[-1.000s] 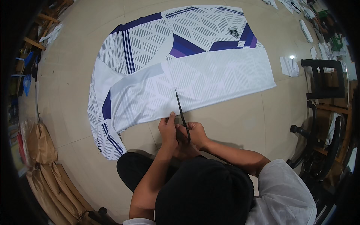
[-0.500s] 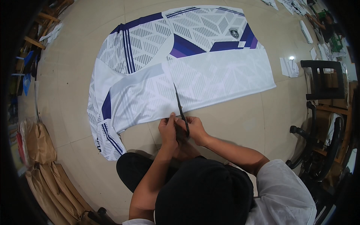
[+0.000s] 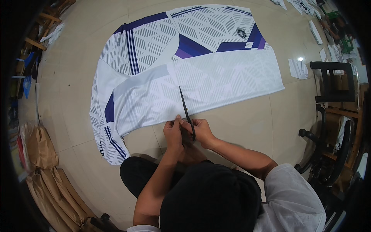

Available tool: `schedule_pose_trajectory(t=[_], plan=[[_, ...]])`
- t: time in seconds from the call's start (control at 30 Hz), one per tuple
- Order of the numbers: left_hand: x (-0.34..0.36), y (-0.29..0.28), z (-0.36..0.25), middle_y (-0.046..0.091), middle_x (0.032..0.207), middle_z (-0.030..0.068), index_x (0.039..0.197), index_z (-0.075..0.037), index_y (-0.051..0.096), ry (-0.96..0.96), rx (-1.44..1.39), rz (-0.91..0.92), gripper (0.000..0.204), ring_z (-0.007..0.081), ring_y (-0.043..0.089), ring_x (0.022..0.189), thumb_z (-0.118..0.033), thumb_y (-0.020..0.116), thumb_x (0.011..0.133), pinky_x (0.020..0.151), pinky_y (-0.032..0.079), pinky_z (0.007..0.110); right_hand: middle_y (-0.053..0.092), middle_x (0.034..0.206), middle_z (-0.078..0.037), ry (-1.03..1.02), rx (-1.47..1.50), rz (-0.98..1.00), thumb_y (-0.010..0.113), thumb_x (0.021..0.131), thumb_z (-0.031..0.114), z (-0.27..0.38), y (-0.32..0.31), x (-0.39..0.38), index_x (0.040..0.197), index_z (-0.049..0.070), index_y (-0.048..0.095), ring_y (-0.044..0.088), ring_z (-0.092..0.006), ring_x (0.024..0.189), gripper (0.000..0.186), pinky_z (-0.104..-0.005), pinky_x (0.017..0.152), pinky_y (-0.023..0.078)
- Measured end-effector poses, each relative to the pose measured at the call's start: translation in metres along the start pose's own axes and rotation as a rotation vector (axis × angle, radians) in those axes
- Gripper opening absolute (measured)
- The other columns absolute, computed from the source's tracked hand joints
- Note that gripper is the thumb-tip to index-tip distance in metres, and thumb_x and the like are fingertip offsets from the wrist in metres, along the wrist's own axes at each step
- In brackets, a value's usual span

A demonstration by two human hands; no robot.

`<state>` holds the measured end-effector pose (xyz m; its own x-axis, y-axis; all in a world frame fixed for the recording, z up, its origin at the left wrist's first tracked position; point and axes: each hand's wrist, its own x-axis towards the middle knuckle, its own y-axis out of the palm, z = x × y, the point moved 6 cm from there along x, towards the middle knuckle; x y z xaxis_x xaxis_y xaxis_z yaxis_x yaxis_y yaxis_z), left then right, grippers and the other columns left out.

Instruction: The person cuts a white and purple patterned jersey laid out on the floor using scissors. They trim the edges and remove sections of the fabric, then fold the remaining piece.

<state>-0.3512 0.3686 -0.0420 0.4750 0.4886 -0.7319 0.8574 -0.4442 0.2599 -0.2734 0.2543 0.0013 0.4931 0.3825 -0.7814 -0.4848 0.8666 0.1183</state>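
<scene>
A white jersey [image 3: 216,71] with grey slanted stripes and purple panels is spread on the floor, with part of it folded over. My right hand [image 3: 201,131] is closed round the handles of black scissors [image 3: 182,98]. Their narrow blades point away from me over the white cloth and look closed or nearly so. At the jersey's near edge, my left hand [image 3: 173,133] pinches the hem between thumb and finger, right beside the scissors. What lies between those fingertips is mostly hidden.
Pale floor tiles [image 3: 239,127] surround the jersey. To the right stand a black chair [image 3: 332,98] and wooden shelving. Brown paper bundles [image 3: 58,193] lean at the lower left. White folded pieces [image 3: 297,69] lie right of the jersey. Another person is partly visible at the far upper right.
My hands, the scissors and the jersey stay almost exactly where they were. At the far upper right, the other person has shifted slightly.
</scene>
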Motion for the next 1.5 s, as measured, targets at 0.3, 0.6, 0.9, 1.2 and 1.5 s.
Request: schedule_pose_trajectory(t=[0.3, 0.6, 0.9, 1.2, 1.5], plan=[[-0.001, -0.003, 0.000, 0.075, 0.101, 0.0010, 0.117, -0.003, 0.072, 0.011, 0.012, -0.029, 0.019, 0.0099, 0.071, 0.085, -0.022, 0.069, 0.113, 0.073, 0.058, 0.028, 0.065, 0.075, -0.002, -0.033, -0.029, -0.002, 0.088, 0.092, 0.058, 0.010, 0.003, 0.011, 0.089, -0.001, 0.072, 0.059, -0.0089, 0.065, 0.061, -0.0263, 0.054, 0.042], [-0.006, 0.003, -0.004, 0.075, 0.101, 0.0009, 0.119, -0.002, 0.073, -0.017, 0.001, -0.020, 0.018, 0.0076, 0.069, 0.083, -0.017, 0.069, 0.112, 0.071, 0.055, 0.025, 0.063, 0.071, 0.000, -0.030, 0.000, -0.015, 0.090, 0.093, 0.054, 0.012, 0.005, 0.021, 0.088, 0.005, 0.071, 0.054, -0.0084, 0.059, 0.053, -0.0258, 0.054, 0.038], [-0.003, 0.002, -0.001, 0.075, 0.100, -0.0008, 0.119, -0.002, 0.073, -0.027, 0.025, -0.023, 0.017, 0.0047, 0.066, 0.080, -0.017, 0.067, 0.113, 0.068, 0.052, 0.024, 0.063, 0.069, -0.002, -0.044, -0.009, -0.017, 0.092, 0.092, 0.049, 0.009, 0.001, 0.024, 0.085, 0.003, 0.070, 0.055, -0.0092, 0.057, 0.051, -0.0273, 0.051, 0.041], [-0.005, 0.004, -0.003, 0.067, 0.084, -0.0047, 0.108, -0.006, 0.072, -0.031, 0.045, -0.078, 0.016, 0.0021, 0.055, 0.066, -0.021, 0.070, 0.112, 0.056, 0.041, 0.023, 0.062, 0.066, -0.002, -0.034, -0.030, -0.018, 0.088, 0.094, 0.052, 0.020, 0.004, 0.025, 0.080, 0.005, 0.068, 0.055, -0.0099, 0.055, 0.053, -0.0278, 0.050, 0.041], [-0.011, 0.006, -0.013, 0.059, 0.073, -0.0071, 0.098, -0.009, 0.069, -0.035, 0.118, -0.069, 0.020, 0.0018, 0.045, 0.056, -0.024, 0.071, 0.112, 0.050, 0.033, 0.024, 0.061, 0.063, -0.002, -0.041, -0.038, 0.008, 0.088, 0.096, 0.050, 0.036, 0.007, 0.038, 0.075, 0.009, 0.064, 0.054, -0.0108, 0.053, 0.052, -0.0277, 0.051, 0.041]])
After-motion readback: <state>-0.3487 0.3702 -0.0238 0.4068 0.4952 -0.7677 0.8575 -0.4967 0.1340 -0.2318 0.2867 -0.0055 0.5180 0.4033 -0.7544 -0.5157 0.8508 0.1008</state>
